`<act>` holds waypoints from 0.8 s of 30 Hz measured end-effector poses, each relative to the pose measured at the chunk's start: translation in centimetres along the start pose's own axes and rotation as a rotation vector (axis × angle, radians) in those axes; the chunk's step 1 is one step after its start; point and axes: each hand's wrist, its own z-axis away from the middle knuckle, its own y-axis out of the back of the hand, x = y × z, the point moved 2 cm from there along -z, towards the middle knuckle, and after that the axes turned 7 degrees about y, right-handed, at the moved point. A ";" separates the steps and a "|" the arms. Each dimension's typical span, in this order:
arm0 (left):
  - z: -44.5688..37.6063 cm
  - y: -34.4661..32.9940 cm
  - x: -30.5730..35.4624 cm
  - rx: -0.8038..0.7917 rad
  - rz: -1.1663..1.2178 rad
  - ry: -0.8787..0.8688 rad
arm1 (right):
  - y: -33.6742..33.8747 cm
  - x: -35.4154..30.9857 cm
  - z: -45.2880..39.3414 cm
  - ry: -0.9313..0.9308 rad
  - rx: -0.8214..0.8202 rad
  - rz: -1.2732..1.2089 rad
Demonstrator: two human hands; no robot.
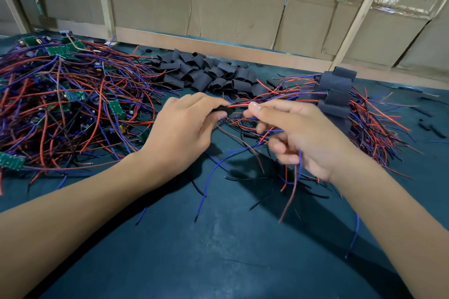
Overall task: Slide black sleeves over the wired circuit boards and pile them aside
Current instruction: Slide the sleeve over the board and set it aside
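My left hand (184,126) pinches a black sleeve (222,110) between thumb and fingers over the middle of the table. Red and blue wires (239,105) run out of the sleeve to my right hand (301,138), which pinches them at the fingertips; more wires hang from its curled fingers. The board inside the sleeve is hidden. A big tangle of green wired circuit boards (58,104) lies at the left. Loose black sleeves (209,75) are heaped at the back middle. Sleeved boards (336,94) are piled at the right, wires fanning out.
The table has a dark teal mat (218,250). A wooden rail and cardboard panels (230,12) close off the far side. Small black scraps (430,126) lie at the far right edge.
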 end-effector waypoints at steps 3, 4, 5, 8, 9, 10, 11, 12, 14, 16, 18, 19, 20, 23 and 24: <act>-0.1 0.1 -0.1 0.008 -0.064 0.059 | 0.0 0.2 0.1 -0.239 -0.134 -0.226; -0.2 0.3 -0.2 0.015 -0.078 0.075 | 0.2 0.2 0.2 -0.273 -0.155 -0.253; -0.3 0.5 -0.3 0.027 -0.086 0.094 | 0.4 0.1 0.1 -0.306 -0.170 -0.268; -0.9 1.2 -0.9 0.066 -0.118 0.145 | 1.2 0.1 -0.2 -0.350 -0.159 -0.243; -1.0 1.4 -1.1 0.072 -0.158 0.148 | 1.4 0.2 -0.3 -0.333 -0.118 -0.235; -1.0 1.5 -1.3 0.072 -0.205 0.140 | 1.5 0.2 -0.5 -0.299 -0.065 -0.232; -1.0 1.6 -1.5 0.067 -0.244 0.126 | 1.6 0.3 -0.7 -0.258 -0.009 -0.229; -1.0 1.6 -1.6 0.061 -0.270 0.106 | 1.7 0.3 -0.8 -0.214 0.044 -0.228; -1.0 1.7 -1.6 0.052 -0.307 0.053 | 1.9 0.3 -0.8 -0.139 0.120 -0.224; -1.1 1.7 -1.3 0.034 -0.336 -0.006 | 1.9 0.2 -0.8 -0.087 0.160 -0.213; -1.0 1.6 -0.8 0.013 -0.349 -0.081 | 1.7 0.2 -0.6 -0.027 0.167 -0.168; -0.9 1.5 -0.5 0.004 -0.351 -0.119 | 1.5 0.2 -0.6 0.004 0.165 -0.129; -0.8 1.4 -0.2 -0.006 -0.349 -0.154 | 1.2 0.2 -0.6 0.033 0.160 -0.091; -0.5 1.1 0.7 -0.030 -0.341 -0.244 | 0.6 0.4 -0.4 0.098 0.143 -0.045; -0.5 1.1 0.9 -0.034 -0.339 -0.265 | 0.5 0.4 -0.4 0.117 0.144 -0.042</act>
